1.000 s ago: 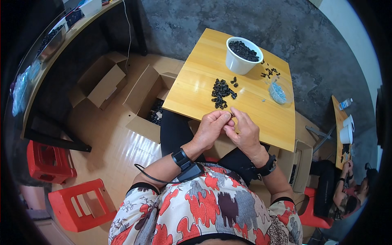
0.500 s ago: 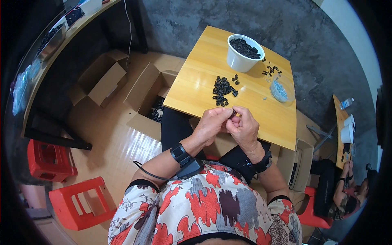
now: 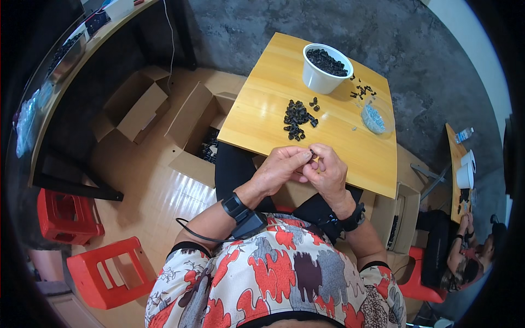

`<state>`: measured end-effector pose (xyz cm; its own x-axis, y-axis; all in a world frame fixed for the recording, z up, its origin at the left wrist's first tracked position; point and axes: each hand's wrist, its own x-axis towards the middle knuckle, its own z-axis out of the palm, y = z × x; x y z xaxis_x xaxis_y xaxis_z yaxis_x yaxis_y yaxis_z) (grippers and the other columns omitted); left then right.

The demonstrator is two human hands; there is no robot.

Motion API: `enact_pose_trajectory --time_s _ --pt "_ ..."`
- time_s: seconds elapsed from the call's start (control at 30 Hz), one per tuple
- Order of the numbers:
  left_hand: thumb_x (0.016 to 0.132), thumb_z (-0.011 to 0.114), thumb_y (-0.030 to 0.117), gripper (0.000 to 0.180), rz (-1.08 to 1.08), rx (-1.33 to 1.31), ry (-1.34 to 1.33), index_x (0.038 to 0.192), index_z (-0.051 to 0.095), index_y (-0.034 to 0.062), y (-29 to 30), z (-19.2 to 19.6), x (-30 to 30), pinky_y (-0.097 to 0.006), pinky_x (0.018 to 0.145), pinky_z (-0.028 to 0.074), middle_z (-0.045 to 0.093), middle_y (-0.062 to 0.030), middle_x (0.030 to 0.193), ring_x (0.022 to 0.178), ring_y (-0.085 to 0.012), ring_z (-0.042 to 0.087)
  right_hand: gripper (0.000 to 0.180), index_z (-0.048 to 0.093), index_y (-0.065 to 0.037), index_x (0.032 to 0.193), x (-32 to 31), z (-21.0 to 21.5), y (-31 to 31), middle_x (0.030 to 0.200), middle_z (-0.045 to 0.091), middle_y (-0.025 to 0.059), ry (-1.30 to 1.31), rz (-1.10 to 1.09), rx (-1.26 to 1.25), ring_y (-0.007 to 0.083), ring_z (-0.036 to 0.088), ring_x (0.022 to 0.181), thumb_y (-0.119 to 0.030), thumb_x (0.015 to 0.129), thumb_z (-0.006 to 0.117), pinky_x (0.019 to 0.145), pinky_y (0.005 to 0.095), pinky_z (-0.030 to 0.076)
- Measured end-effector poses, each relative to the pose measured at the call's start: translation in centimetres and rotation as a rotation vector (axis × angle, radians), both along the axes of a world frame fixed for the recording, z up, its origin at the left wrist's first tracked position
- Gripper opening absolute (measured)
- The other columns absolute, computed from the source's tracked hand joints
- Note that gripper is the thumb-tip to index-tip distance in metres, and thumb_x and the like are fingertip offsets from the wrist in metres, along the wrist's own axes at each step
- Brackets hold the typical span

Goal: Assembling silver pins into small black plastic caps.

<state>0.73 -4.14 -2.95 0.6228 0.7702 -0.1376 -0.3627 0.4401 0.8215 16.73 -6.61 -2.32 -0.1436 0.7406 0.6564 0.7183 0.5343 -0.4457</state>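
My left hand (image 3: 279,168) and my right hand (image 3: 325,170) meet at the near edge of a small wooden table (image 3: 262,109), fingertips pinched together on one small black part (image 3: 312,153). A heap of the same black parts (image 3: 296,118) lies on the table just beyond my hands. Farther back stands a white bowl (image 3: 324,68) full of black parts, with a few loose ones (image 3: 361,91) beside it. A clear bag of small pale pieces (image 3: 374,118) lies at the right side of the table.
Open cardboard boxes (image 3: 194,128) (image 3: 136,104) sit on the floor to the left, and another box (image 3: 395,218) to the right. Red plastic stools (image 3: 112,270) (image 3: 65,216) stand lower left. A long bench (image 3: 65,65) runs along the left. Another person (image 3: 465,251) sits at a second table (image 3: 456,175) far right.
My hands have stayed joined at the table's near edge and drawn slightly toward me, the fingers still working the small black part. The table's contents are unchanged.
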Motion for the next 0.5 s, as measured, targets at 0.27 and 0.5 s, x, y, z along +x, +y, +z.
enact_pose_trajectory --time_s 0.27,0.5 --pt "0.097 0.049 0.018 0.023 0.115 0.170 -0.056 0.098 0.063 0.0003 -0.7 -0.6 1.0 -0.023 0.071 0.051 0.065 -0.0045 0.086 0.077 -0.0095 0.060 0.040 0.057 -0.005 0.102 0.5 0.4 -0.1 0.095 0.064 0.0127 0.016 0.114 -0.007 0.0274 0.065 0.083 -0.006 0.064 0.073 0.068 0.0323 0.054" --pt "0.096 0.049 0.017 0.023 0.126 0.136 0.002 0.099 0.063 -0.0008 -0.4 -0.8 1.0 -0.022 0.071 0.050 0.064 -0.0038 0.085 0.077 -0.0088 0.059 0.029 0.055 -0.009 0.085 0.9 3.9 0.2 0.076 0.057 0.0063 -0.443 0.029 0.055 0.0220 0.060 0.067 -0.025 0.067 0.072 0.058 0.0334 0.047"
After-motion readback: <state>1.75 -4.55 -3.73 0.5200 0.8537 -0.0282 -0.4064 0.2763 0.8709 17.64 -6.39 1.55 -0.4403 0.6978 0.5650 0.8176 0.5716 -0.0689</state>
